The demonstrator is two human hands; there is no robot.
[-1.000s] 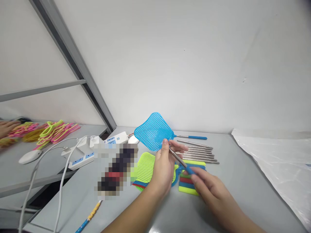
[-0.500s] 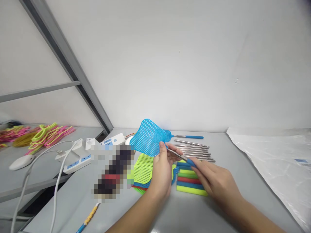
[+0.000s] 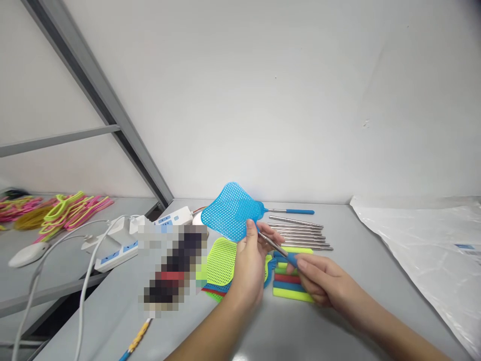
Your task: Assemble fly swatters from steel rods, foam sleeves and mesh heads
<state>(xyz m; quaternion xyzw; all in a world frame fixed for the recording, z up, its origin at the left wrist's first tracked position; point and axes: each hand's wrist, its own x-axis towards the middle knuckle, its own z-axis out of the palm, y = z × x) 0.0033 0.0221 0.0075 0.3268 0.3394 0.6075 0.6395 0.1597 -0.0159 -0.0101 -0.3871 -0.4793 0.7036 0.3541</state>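
Observation:
A blue mesh fly swatter (image 3: pixel 227 213) is held up over the table between my hands. My left hand (image 3: pixel 251 263) pinches it at the neck, where the mesh head meets the metal rod. My right hand (image 3: pixel 325 278) is closed round the blue grip at the rod's other end. Below lie foam-like grip tubes (image 3: pixel 291 296) in yellow, blue, red and green, partly covered by my right hand. Several metal rods (image 3: pixel 304 233) lie behind them. A stack of swatter heads (image 3: pixel 220 260), yellow-green on top, sits partly behind my left wrist. Another blue-handled swatter (image 3: pixel 298 211) rests at the back.
White power strips (image 3: pixel 116 258) and cables (image 3: pixel 88 286) occupy the left side. A blurred-out object (image 3: pixel 175 273) lies left of the stack. Clear plastic sheeting (image 3: pixel 417 240) covers the right side. Pink and yellow cords (image 3: pixel 71 213) lie on the far-left surface.
My right hand has turned and shifted slightly down on the blue grip, tilting the rod more steeply. The mesh head has swung slightly right. My left hand keeps its hold.

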